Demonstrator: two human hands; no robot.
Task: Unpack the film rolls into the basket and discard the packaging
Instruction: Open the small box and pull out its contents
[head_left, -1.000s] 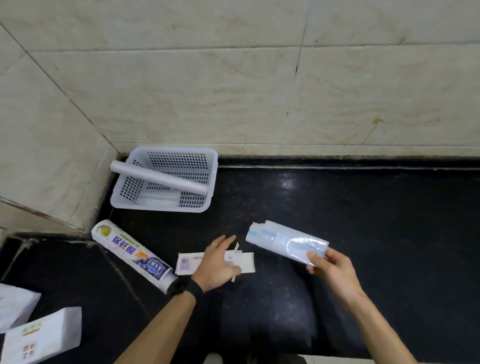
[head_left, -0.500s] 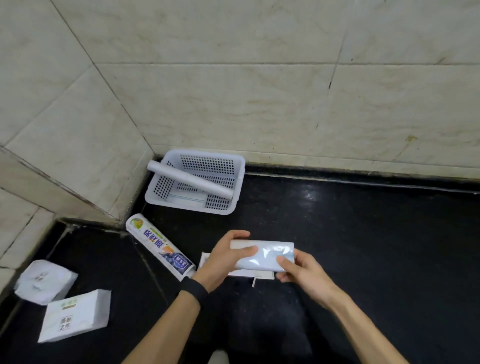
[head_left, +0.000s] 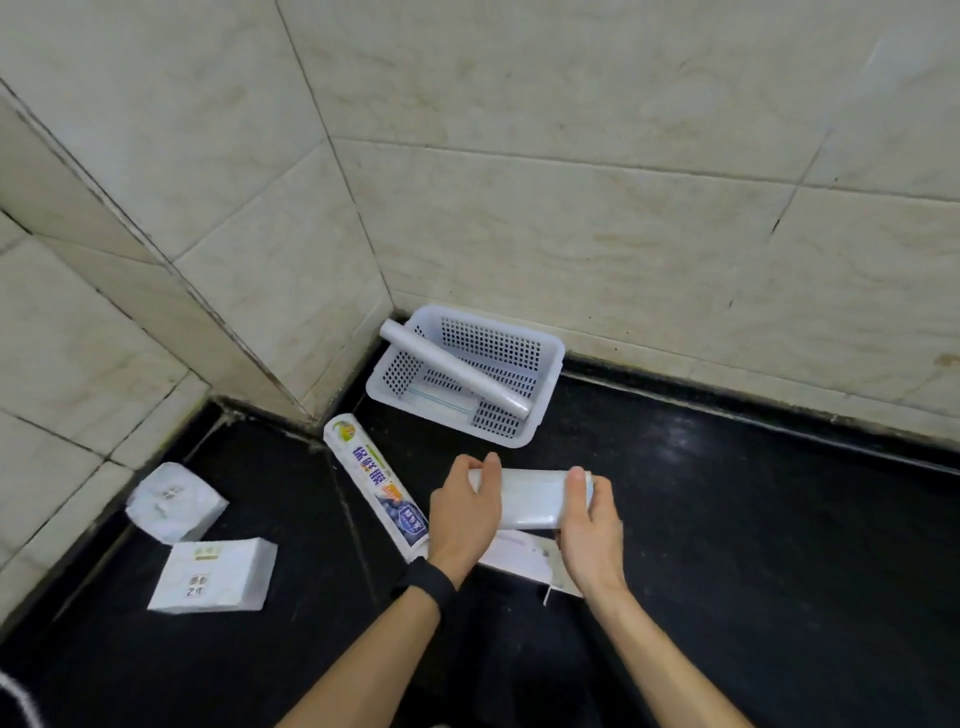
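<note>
A short film roll (head_left: 530, 496) in clear plastic wrap is held level above the black counter. My left hand (head_left: 464, 512) grips its left end and my right hand (head_left: 589, 519) grips its right end. In the corner stands a white perforated basket (head_left: 545, 358). A long bare film roll (head_left: 454, 375) lies slanted across it, one end resting on the rim. A smaller roll with blue lines (head_left: 436, 399) lies on the basket floor. A printed packaged roll (head_left: 376, 483) lies on the counter left of my left hand.
A flat white paper label (head_left: 524, 561) lies on the counter under my hands. Two white wrapped packs (head_left: 176, 501) (head_left: 215, 574) sit on the lower ledge at the left. Tiled walls close the back and left. The black counter (head_left: 753, 519) stretches to the right.
My left hand left the paper label and took the roll's left end. Both hands now hold it level and closer to me. The view has turned left.
</note>
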